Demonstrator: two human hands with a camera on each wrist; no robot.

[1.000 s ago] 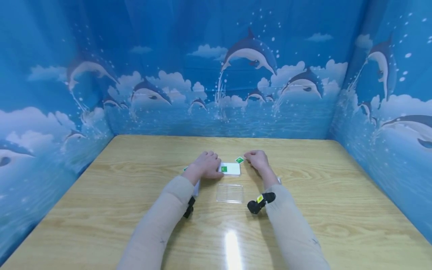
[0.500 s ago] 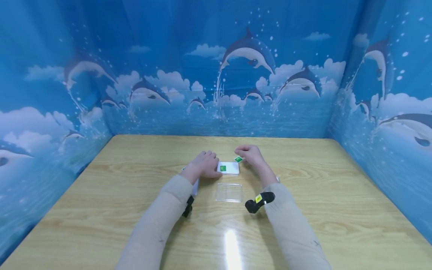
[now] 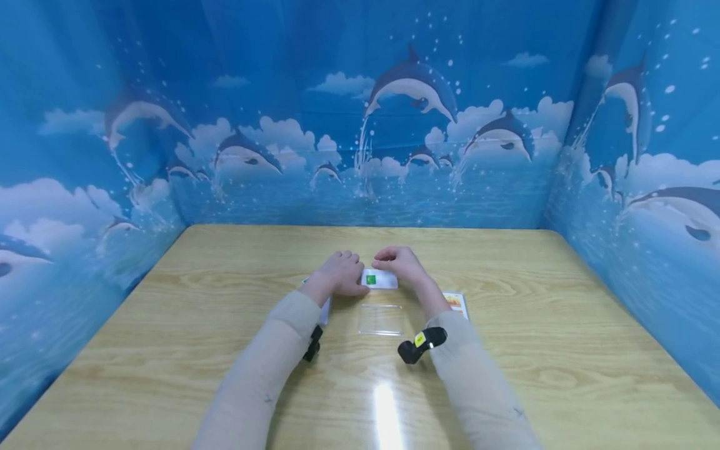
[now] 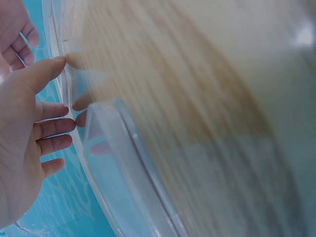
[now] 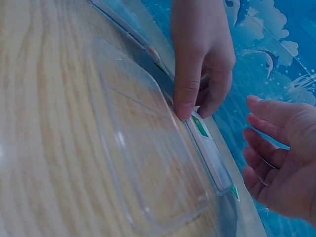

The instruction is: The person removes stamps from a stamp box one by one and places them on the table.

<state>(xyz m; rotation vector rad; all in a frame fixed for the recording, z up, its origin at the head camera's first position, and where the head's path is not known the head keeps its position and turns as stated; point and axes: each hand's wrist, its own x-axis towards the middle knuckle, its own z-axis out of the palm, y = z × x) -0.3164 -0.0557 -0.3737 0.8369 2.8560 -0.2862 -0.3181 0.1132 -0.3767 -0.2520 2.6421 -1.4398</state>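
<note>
A flat white case (image 3: 384, 279) with a green square (image 3: 370, 279) on top lies mid-table. My left hand (image 3: 342, 274) holds its left end; in the right wrist view, the left thumb (image 5: 184, 109) is on the near side and the fingers are on the far side. My right hand (image 3: 400, 262) hovers just beyond the case, its fingers loosely bent. In the right wrist view, the right hand (image 5: 281, 153) appears apart from the case, with nothing seen between its fingers. A small green-and-white piece (image 5: 235, 192) shows past the case's end.
A clear plastic tray (image 3: 380, 320) sits on the wooden table (image 3: 253, 375), nearer than the case. A printed card (image 3: 457, 303) lies by the right forearm. A white flat thing (image 3: 325, 312) is partly hidden under the left forearm. Dolphin-patterned curtains (image 3: 281, 206) enclose the table.
My right hand has moved left, from beside the small green piece to above the case's far edge. It now covers that piece in the head view. My left hand stays on the case.
</note>
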